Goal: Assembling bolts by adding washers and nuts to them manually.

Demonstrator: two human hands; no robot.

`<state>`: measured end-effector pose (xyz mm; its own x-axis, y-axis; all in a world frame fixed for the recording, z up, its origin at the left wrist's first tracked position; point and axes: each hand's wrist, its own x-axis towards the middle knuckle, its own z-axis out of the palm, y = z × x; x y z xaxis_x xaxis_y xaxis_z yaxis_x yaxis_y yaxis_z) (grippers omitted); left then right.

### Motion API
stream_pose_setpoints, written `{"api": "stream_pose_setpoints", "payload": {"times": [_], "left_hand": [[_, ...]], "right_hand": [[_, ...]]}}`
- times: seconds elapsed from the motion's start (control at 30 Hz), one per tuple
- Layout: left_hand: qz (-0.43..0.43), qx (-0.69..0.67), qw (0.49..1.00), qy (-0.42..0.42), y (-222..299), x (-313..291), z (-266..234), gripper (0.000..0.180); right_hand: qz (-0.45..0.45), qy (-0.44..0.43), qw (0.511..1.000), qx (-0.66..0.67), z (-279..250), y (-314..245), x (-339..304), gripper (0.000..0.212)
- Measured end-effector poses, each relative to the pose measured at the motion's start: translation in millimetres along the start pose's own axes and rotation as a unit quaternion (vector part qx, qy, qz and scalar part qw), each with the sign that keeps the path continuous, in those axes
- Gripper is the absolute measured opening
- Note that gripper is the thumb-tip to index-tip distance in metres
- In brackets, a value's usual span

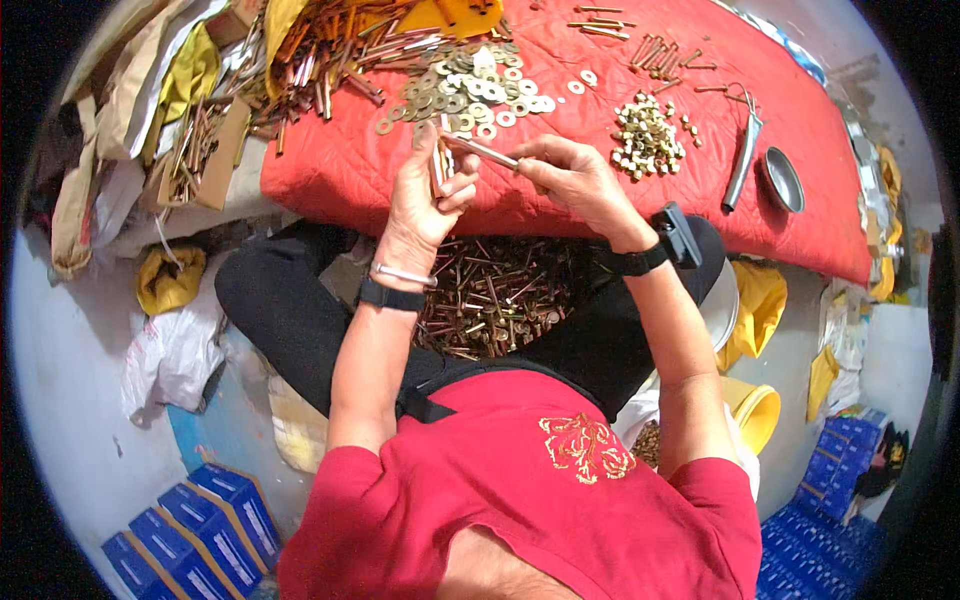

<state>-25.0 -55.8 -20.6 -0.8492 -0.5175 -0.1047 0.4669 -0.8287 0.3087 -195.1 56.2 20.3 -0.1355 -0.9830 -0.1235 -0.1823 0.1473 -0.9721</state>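
My left hand (422, 198) is raised over the front of the red quilted cloth, its fingers closed round a few copper-coloured bolts (438, 175). Between the thumb and fingers of my right hand (572, 178) is one long metal bolt (487, 151). That bolt's far end meets my left fingertips; what it touches there is too small to tell. Just beyond my left hand lies a pile of flat washers (470, 88). To the right of my right hand is a heap of small brass-coloured nuts (648, 135).
The red cloth (560, 75) also bears a large pile of bolts (335, 50), loose bolts (660, 58), a grey tool (742, 160) and an oval dish (783, 180). Many assembled bolts (490, 300) lie between my legs. Blue boxes (190, 530) stand lower left, a yellow bucket (755, 415) right.
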Motion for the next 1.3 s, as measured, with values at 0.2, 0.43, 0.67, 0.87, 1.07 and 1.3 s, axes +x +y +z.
{"api": "stream_pose_setpoints", "payload": {"times": [0.2, 0.43, 0.67, 0.87, 1.07, 1.3], "left_hand": [[0.061, 0.023, 0.988, 0.140, -41, 29, -5, 0.013], [0.051, 0.068, 0.984, 0.160, -62, 38, 26, 0.018], [-0.003, 0.082, 0.991, 0.108, -23, 24, -8, 0.032], [0.016, 0.098, 0.990, 0.096, -20, 3, -3, 0.033], [0.015, 0.179, 0.982, 0.060, -16, -19, 12, 0.028], [0.023, 0.285, 0.954, 0.086, -19, -34, 24, 0.026]], "right_hand": [[-0.253, 0.255, 0.933, -0.009, 15, 10, 33, 0.015], [-0.221, 0.304, 0.914, -0.153, -31, -1, 50, 0.013], [-0.162, 0.190, 0.661, -0.707, -126, 33, 38, 0.012], [-0.150, 0.219, 0.816, -0.513, -105, 36, 47, 0.011], [-0.133, 0.069, 0.982, 0.116, -12, -6, 21, 0.016], [-0.167, 0.042, 0.982, 0.074, 6, -7, 10, 0.018]]}}
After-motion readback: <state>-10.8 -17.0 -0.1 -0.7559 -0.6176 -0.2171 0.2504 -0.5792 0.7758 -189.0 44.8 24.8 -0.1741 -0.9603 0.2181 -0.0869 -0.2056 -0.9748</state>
